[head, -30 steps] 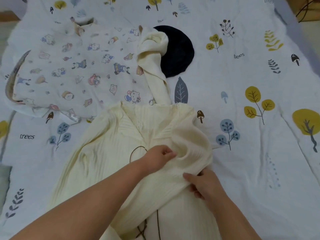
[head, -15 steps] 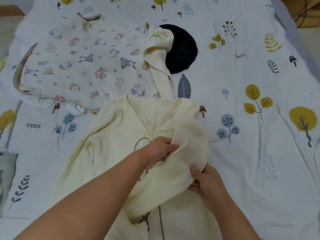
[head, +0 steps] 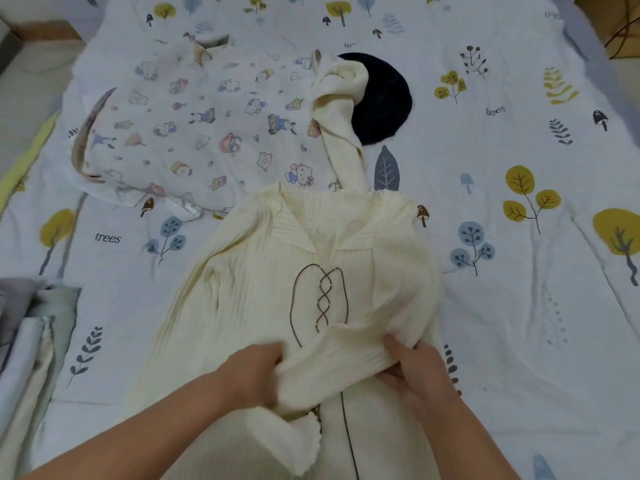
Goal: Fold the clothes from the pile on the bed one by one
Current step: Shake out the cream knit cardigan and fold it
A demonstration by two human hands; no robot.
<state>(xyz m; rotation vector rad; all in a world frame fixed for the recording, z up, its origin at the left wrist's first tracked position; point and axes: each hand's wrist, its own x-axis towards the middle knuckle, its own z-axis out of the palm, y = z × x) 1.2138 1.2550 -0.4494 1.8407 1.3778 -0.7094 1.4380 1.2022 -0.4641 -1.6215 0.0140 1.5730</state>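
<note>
A cream ribbed sweater [head: 263, 282] with brown lacing on its chest lies front-up on the bed in front of me. One sleeve is folded across its lower front. My left hand [head: 252, 372] grips that sleeve near the middle of the sweater. My right hand [head: 420, 372] grips the same sleeve fold at the sweater's right side. A second cream garment [head: 341, 112] stretches away from the collar toward the far side. A white cartoon-print garment [head: 194, 133] lies spread at the far left. A dark round item [head: 381, 98] sits partly under the cream piece.
The bed has a white sheet [head: 519, 289] printed with trees, leaves and mushrooms. Grey and pale folded fabrics [head: 31, 341] lie at the left edge. A brown object with cables [head: 616, 22] is at the top right corner.
Both hands have drawn the folded sleeve down toward me, uncovering the brown lacing on the chest. The sweater front now lies flatter.
</note>
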